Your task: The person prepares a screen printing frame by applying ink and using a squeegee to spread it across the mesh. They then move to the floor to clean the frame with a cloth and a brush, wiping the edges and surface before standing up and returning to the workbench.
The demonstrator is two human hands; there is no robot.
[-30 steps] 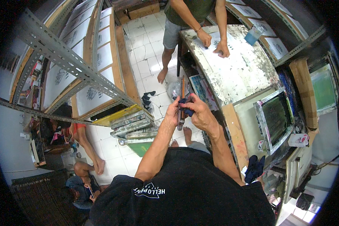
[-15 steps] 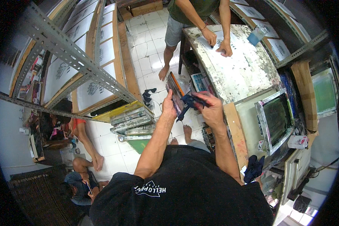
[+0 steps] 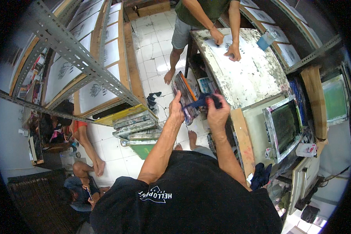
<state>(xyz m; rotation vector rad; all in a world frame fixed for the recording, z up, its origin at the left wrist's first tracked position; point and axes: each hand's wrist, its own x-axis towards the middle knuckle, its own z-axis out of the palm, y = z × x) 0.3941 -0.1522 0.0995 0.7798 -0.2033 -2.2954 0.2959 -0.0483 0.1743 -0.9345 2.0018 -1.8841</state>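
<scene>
My left hand (image 3: 176,110) grips an ink-stained squeegee (image 3: 188,87) with an orange strip along one edge. It slants over the gap between the rack and the table. My right hand (image 3: 218,111) is closed on a dark navy rag (image 3: 201,102), which stretches across to the squeegee near my left fingers. Part of the rag is bunched in my right fist, and its lower end is hidden. Beyond, a co-worker's hands (image 3: 233,52) rest on a white printed sheet (image 3: 222,48) lying on the paint-spattered table (image 3: 257,74).
A framed printing screen (image 3: 267,121) leans up at the table's near right, by another dark cloth (image 3: 261,174). A metal rack (image 3: 66,50) of printed sheets fills the left, with stacked frames (image 3: 134,126) below. A dark cloth (image 3: 153,97) lies on the tiled floor. Someone sits low at left.
My right hand has turned and drawn the rag, pulling it into a tauter strip against the squeegee. The squeegee has shifted slightly. The co-worker's hands have moved a little.
</scene>
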